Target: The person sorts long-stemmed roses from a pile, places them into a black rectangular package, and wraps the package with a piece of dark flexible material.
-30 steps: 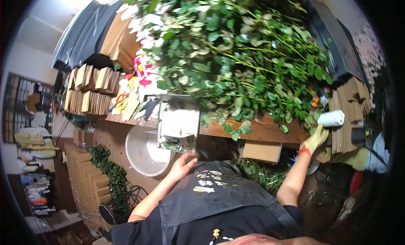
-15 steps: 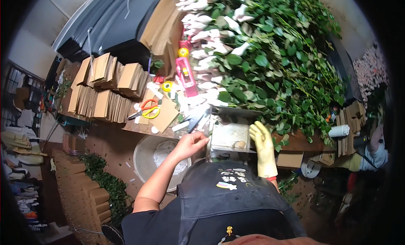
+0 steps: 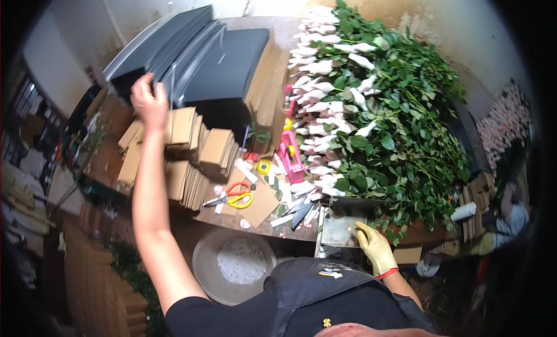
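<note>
My left hand [image 3: 149,102], bare, is stretched out to the far left at the front corner of a stack of black sheets [image 3: 223,61]. Its fingers are apart, and nothing shows in them; whether they touch the stack I cannot tell. My right hand [image 3: 376,248] wears a pale yellow glove and rests, fingers extended, at the right side of a small metal tray [image 3: 339,228] in front of me. Below my left forearm stand bundles of folded brown cardboard [image 3: 187,183]. Beyond the tray lie many green leafy stems with heads in white sleeves [image 3: 316,96].
On the table are scissors with red and yellow handles [image 3: 239,199], a flat cardboard piece [image 3: 262,206], a pink tape dispenser [image 3: 292,157] and a yellow tape roll [image 3: 264,166]. A round bin [image 3: 203,267] holding white scraps stands below the table edge. At right is a white roll [image 3: 463,212].
My left hand has moved from beside the metal tray far up and left to the black sheets. My gloved right hand stays by the tray. The view has shifted.
</note>
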Demonstrator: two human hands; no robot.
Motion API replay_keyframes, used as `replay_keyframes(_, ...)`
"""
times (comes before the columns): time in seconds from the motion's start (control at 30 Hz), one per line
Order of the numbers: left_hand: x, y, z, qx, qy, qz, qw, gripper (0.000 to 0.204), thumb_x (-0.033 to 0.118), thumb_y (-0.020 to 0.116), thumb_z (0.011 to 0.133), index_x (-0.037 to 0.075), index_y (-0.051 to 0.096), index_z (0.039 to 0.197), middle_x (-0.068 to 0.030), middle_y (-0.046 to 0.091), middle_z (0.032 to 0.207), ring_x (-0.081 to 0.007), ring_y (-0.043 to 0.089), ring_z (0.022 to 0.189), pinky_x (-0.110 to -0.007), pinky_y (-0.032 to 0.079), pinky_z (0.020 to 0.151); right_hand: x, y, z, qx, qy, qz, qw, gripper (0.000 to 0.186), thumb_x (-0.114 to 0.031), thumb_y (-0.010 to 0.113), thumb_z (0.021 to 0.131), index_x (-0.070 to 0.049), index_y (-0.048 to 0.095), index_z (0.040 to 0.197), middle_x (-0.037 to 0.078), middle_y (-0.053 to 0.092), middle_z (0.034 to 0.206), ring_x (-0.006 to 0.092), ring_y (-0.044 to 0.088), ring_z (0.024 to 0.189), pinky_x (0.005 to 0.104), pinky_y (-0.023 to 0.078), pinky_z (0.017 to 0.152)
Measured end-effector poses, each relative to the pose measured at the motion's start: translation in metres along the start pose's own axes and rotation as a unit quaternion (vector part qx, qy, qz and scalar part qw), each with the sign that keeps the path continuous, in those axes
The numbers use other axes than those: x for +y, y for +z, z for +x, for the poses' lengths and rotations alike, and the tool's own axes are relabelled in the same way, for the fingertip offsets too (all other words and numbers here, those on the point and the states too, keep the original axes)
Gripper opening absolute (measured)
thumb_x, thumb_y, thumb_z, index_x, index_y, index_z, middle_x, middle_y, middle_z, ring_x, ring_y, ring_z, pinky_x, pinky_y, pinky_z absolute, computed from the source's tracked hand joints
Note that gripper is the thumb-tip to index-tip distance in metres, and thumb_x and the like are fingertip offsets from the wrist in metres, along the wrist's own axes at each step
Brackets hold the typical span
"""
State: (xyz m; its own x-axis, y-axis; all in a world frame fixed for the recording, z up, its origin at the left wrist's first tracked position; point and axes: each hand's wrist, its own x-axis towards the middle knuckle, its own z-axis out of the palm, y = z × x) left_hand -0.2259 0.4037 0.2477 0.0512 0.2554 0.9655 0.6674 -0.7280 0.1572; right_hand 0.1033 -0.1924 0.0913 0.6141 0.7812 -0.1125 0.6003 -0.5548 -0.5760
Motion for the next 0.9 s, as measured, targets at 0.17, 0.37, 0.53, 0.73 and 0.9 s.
replay_keyframes(0.17, -0.137, 0.036, 0.069, -0.087, 0.059, 0.251, 0.962, 0.058, 0.044, 0.074, 0.092, 0.001, 0.064, 0.13, -0.0251, 0.069, 0.125, -0.0445, 0.065, 0.116, -0.053, 0.051, 0.099, 0.018, 0.007, 0.013, -0.068, 0.011, -0.034, 0.997, 0.042, -0.037, 0.052, 0.104, -0.012, 0.066, 0.136, 0.018, 0.071, 0.125, 0.0359, 0.067, 0.116, 0.0443, 0.053, 0.1)
replay_keyframes(0.37, -0.254, 0.082, 0.11, -0.231, 0.069, 0.348, 0.906, 0.042, 0.033, 0.061, 0.103, 0.003, 0.064, 0.132, -0.0214, 0.068, 0.126, -0.0394, 0.062, 0.119, -0.049, 0.05, 0.102, 0.025, 0.004, 0.003, -0.024, 0.001, -0.021, 0.999, 0.047, -0.045, 0.049, 0.105, -0.017, 0.063, 0.14, 0.016, 0.072, 0.125, 0.0378, 0.069, 0.11, 0.0467, 0.054, 0.098)
replay_keyframes(0.53, -0.222, 0.105, 0.103, -0.251, 0.089, 0.312, 0.912, 0.039, 0.03, 0.06, 0.104, 0.003, 0.063, 0.132, -0.0207, 0.068, 0.126, -0.0378, 0.063, 0.118, -0.046, 0.051, 0.102, 0.025, -0.004, -0.014, -0.023, 0.028, -0.016, 0.999, 0.046, -0.043, 0.049, 0.106, -0.017, 0.062, 0.142, 0.017, 0.071, 0.127, 0.0376, 0.069, 0.111, 0.0465, 0.054, 0.099)
replay_keyframes(0.73, -0.152, 0.039, 0.148, -0.211, 0.139, 0.214, 0.944, 0.037, 0.026, 0.06, 0.104, 0.002, 0.063, 0.132, -0.0198, 0.068, 0.126, -0.0359, 0.064, 0.117, -0.044, 0.051, 0.102, 0.025, 0.001, -0.001, -0.032, -0.019, -0.006, 0.999, 0.045, -0.041, 0.05, 0.106, -0.016, 0.063, 0.141, 0.017, 0.071, 0.127, 0.0373, 0.069, 0.113, 0.047, 0.055, 0.1)
replay_keyframes(0.9, 0.178, -0.046, 0.102, -0.102, 0.09, -0.27, 0.953, 0.028, 0.009, 0.062, 0.102, 0.003, 0.066, 0.129, -0.0099, 0.072, 0.111, -0.0135, 0.066, 0.101, -0.03, 0.054, 0.089, 0.001, -0.016, 0.023, -0.04, -0.143, 0.054, 0.987, 0.069, -0.041, 0.068, 0.096, -0.007, 0.049, 0.153, 0.021, 0.053, 0.153, 0.0375, 0.054, 0.138, 0.0423, 0.044, 0.116)
